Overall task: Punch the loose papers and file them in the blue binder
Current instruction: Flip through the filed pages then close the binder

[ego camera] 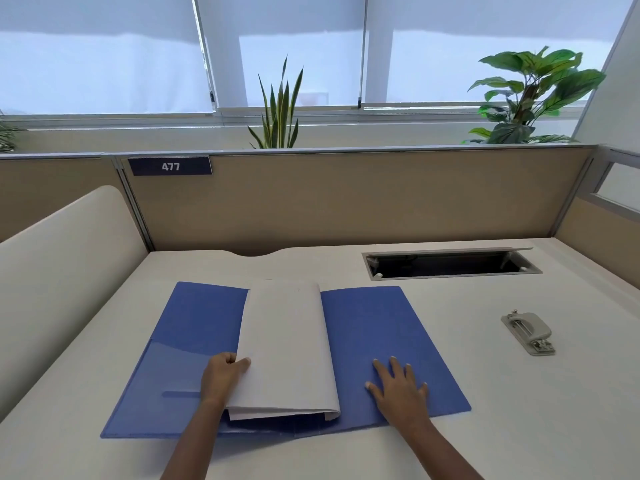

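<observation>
The blue binder [391, 341] lies open and flat on the desk in front of me. A stack of white papers [287, 348] sits over its spine, curled over toward the left. My left hand [223, 374] grips the left edge of that stack near its lower corner. My right hand [398, 384] rests flat, fingers spread, on the binder's right cover. A grey hole punch [528, 331] lies on the desk to the right, apart from both hands.
An open cable hatch [450, 264] is set into the desk at the back right. Beige partition walls [346, 199] enclose the desk at the back and left, with a "477" label [170, 166]. Plants [530, 98] stand behind the partition.
</observation>
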`<state>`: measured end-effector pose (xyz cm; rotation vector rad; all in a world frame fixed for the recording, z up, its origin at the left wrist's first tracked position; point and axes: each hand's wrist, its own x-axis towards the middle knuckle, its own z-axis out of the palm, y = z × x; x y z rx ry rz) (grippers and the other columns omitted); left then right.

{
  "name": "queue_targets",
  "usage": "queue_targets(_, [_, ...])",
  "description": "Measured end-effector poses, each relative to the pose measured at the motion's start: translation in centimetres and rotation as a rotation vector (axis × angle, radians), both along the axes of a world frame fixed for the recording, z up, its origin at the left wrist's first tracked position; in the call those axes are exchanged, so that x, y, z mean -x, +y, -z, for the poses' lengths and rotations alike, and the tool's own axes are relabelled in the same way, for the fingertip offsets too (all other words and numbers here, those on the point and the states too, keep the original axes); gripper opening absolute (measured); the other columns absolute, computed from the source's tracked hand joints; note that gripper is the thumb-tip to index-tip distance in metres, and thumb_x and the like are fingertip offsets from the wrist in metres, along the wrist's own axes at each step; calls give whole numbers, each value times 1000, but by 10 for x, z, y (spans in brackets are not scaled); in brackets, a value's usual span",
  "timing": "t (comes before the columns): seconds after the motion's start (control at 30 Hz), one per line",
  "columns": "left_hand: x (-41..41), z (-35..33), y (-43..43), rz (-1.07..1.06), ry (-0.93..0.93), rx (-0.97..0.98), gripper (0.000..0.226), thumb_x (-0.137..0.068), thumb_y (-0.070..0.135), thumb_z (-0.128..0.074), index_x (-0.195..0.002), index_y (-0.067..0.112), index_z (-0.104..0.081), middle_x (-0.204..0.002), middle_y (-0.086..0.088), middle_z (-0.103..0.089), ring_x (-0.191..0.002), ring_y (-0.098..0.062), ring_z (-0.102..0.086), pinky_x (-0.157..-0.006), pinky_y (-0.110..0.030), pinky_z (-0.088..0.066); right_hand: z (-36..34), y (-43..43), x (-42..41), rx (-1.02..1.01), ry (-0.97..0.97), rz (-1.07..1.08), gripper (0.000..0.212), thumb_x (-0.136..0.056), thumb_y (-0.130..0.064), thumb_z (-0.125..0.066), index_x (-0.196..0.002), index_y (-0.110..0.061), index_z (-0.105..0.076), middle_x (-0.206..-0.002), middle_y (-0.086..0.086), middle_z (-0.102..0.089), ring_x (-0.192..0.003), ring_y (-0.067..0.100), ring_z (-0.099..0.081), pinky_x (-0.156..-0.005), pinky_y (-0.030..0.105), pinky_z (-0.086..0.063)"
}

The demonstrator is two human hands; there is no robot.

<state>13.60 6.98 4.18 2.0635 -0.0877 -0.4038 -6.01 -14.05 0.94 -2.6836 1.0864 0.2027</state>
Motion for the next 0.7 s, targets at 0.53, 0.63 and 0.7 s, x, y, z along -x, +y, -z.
queue_targets(0.53, [17, 4, -17, 35, -42, 22, 19, -88, 14, -59, -73, 4, -57, -75, -11, -59, -69, -26, -53, -60, -30, -38, 7, -9, 9, -32, 14, 9, 57, -95, -52, -26, -148, -35, -10, -159, -5, -5, -146, 24, -6, -115, 52, -16])
queue_targets(0.63, [32, 1, -34, 70, -40, 127, 19, -89, 15, -59, -75, 2, -56, -75, -13, -59, -70, -24, -54, -65, -32, -41, 2, -12, 8, -87, 0, 10, 56, -95, -52, -29, -147, -33, -16, -158, -4, -9, -146, 23, -8, -115, 52, -16])
queue_targets(0.7, [42, -2, -46, 105, -47, 174, 20, -89, 16, -59, -75, 3, -55, -75, -12, -59, -71, -22, -53, -65, -33, -41, -2, -16, 10, -141, -70, 24, 54, -95, -50, -32, -145, -30, -23, -156, -4, -16, -145, 21, -14, -115, 51, -18])
